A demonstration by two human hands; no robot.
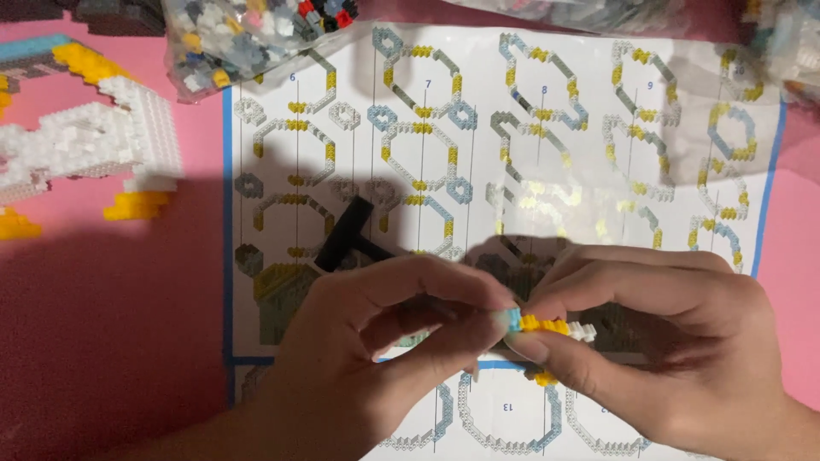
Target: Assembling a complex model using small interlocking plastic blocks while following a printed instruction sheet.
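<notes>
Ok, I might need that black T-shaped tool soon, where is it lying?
In the head view the black T-shaped tool lies left of centre on the instruction sheet, just above the left hand and right of the white and yellow brick model.

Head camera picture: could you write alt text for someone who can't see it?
Two bare hands, left hand and right hand, pinch a small strip of blue, yellow and white mini bricks above a printed paper instruction sheet on a pink table. A black T-shaped tool, a clear bag of loose bricks and a white-and-yellow brick model lie nearby.
</notes>
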